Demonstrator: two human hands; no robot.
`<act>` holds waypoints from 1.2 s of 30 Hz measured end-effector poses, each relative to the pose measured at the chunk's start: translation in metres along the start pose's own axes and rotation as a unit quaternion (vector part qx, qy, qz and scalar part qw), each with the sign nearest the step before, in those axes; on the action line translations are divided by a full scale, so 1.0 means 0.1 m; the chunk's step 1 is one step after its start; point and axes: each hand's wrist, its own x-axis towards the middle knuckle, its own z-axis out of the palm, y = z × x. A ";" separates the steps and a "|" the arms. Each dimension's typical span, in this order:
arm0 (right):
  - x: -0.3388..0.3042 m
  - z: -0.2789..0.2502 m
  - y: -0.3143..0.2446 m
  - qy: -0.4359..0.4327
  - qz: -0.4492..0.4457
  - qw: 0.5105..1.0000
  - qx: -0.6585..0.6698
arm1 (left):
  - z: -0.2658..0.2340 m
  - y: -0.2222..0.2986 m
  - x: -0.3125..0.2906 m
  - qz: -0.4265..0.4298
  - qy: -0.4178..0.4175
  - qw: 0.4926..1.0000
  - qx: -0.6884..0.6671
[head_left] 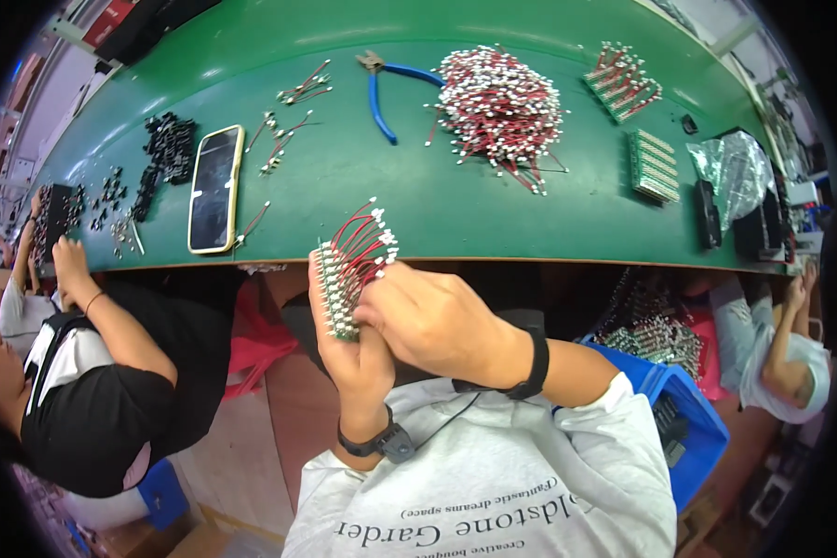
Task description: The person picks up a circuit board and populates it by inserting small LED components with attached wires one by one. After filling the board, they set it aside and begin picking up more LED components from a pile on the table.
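Note:
My left hand (351, 361) grips a narrow circuit board panel (333, 284) by its edges, just off the near edge of the bench. White connectors line the panel, and several red wires (355, 232) with white plugs fan out from its far part. Against the panel's near part, my right hand (441, 321) is closed, thumb and fingertips pinched together at the connectors. What lies between those fingertips is hidden. Beyond both hands, a large heap of red wires with white plugs (502, 112) rests on the bench.
The green bench (307, 205) also bears blue-handled cutters (374, 98), a phone (215, 191), black parts (167, 149), stacked panels (656, 166), a wired panel (621, 84) and a clear bag (735, 172). A blue bin (702, 423) stands at my right. A person in black (93, 400) works at left.

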 end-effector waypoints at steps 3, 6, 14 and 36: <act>0.01 0.00 -0.02 0.008 0.001 1.000 0.018 | 0.06 0.04 -0.03 0.021 -0.007 0.999 -0.027; 0.01 0.01 0.02 0.014 0.006 0.999 0.041 | 0.05 0.00 -0.04 0.013 -0.020 0.999 -0.023; 0.30 -0.74 0.89 0.075 0.063 0.979 -0.179 | -0.08 -0.02 0.04 -0.006 0.115 0.993 0.012; 0.56 -0.39 0.68 0.113 -0.014 0.988 0.108 | 0.00 0.06 0.13 -0.097 0.100 0.976 -0.167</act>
